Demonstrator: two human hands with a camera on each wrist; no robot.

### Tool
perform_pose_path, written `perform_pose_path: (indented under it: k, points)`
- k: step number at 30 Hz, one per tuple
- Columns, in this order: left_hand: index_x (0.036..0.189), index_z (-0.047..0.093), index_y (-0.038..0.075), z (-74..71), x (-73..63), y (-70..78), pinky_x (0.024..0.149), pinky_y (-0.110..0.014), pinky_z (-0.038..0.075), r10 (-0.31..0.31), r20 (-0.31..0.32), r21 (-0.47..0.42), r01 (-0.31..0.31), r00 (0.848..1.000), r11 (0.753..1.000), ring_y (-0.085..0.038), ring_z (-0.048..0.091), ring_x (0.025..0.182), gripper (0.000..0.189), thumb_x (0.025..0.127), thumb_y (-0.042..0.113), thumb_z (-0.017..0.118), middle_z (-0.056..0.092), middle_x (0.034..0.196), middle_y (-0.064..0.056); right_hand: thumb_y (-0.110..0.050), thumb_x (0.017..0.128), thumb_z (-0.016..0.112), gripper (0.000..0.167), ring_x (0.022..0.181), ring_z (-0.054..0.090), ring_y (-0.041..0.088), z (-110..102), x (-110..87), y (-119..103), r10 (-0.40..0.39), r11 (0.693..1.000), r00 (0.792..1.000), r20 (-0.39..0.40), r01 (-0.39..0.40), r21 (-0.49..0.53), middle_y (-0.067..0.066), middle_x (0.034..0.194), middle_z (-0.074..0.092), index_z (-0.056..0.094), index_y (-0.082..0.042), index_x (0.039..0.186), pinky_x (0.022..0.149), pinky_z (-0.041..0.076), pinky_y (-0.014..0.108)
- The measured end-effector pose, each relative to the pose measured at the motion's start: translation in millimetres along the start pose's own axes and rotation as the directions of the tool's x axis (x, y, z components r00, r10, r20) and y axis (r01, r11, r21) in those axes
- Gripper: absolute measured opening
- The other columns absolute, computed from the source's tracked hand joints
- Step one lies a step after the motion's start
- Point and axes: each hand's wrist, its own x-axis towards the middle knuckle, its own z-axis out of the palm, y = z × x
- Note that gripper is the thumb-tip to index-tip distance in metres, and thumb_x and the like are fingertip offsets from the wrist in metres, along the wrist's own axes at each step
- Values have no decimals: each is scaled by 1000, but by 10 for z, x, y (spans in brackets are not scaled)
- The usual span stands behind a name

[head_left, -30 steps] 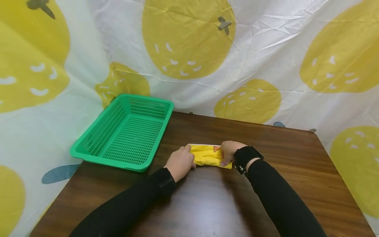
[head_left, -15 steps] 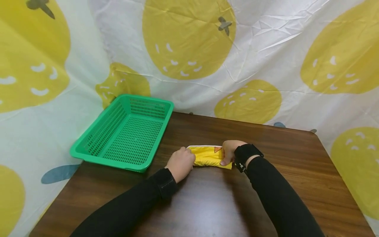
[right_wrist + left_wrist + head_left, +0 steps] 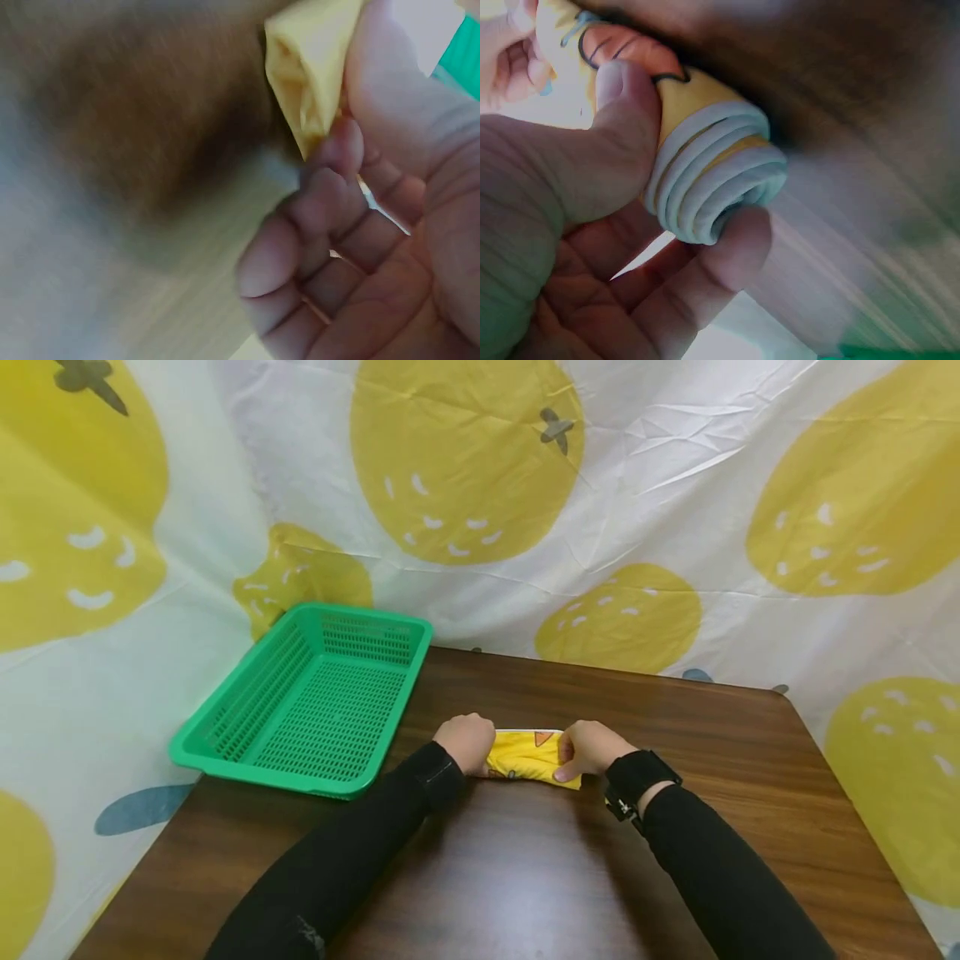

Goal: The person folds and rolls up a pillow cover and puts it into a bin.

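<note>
Between the two hands is a yellow cloth (image 3: 525, 754), rolled up into a narrow bundle with a white edge along its far side and orange printed shapes. In the left wrist view its rolled end (image 3: 716, 172) shows several stacked white-edged layers. The left hand (image 3: 467, 743) grips this end, thumb on top of the print and fingers beneath. At the opposite end the right hand (image 3: 588, 750) pinches the cloth between thumb and fingers. The right wrist view shows a yellow folded corner (image 3: 311, 71) sticking out past the fingertips. The palms hide parts of the cloth.
A green plastic basket (image 3: 330, 702) with slotted walls stands left of the hands on the brown wooden table (image 3: 675, 710). Behind the table and along its sides hangs a white curtain (image 3: 480, 602) printed with yellow fruit. Both wrists wear black bands.
The left hand has shifted right and turned, covering more of the cloth's left end. The right hand still pinches its end, its wrist slightly lower. The head view has shifted a little.
</note>
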Motion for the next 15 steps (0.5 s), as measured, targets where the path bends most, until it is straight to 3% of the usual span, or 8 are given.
perform_pose_path:
  k: [5, 8, 10, 15]
  points:
    - [109, 80, 7, 23, 192, -50, 80, -44, 63, -46, 97, -16, 48, 994, 999, -21, 65, 76, 35, 82, 27, 92, 74, 90, -5, -19, 87, 89, 21, 74, 54, 16, 103, -117, -74, -81, 997, 989, -120, 81, -6, -1, 79, 60, 69, -12, 84, 71, 44, 30]
    - [108, 80, 7, 47, 295, -75, 80, -46, 63, -59, 139, -24, 63, 989, 998, -21, 65, 78, 35, 81, 26, 93, 74, 93, -5, -16, 87, 88, 19, 68, 52, 15, 177, -196, -154, -122, 990, 974, -189, 105, -96, -2, 74, 61, 71, -12, 81, 67, 44, 30]
    - [104, 79, 7, 157, 399, -123, 79, -46, 62, -40, 132, -18, 43, 990, 999, -21, 65, 78, 34, 78, 25, 93, 74, 92, -5, -16, 86, 89, 17, 65, 51, 15, 231, -246, -211, -148, 976, 963, -227, 105, -189, -1, 71, 62, 73, -10, 81, 66, 46, 32]
    - [95, 80, 6, 69, 436, -125, 84, -41, 59, -18, 185, -55, 28, 983, 998, -20, 62, 79, 25, 82, 23, 92, 74, 91, -6, -21, 85, 91, 23, 66, 57, 21, 324, -352, -332, -188, 934, 945, -266, 88, -348, 8, 78, 74, 78, -3, 89, 73, 58, 41]
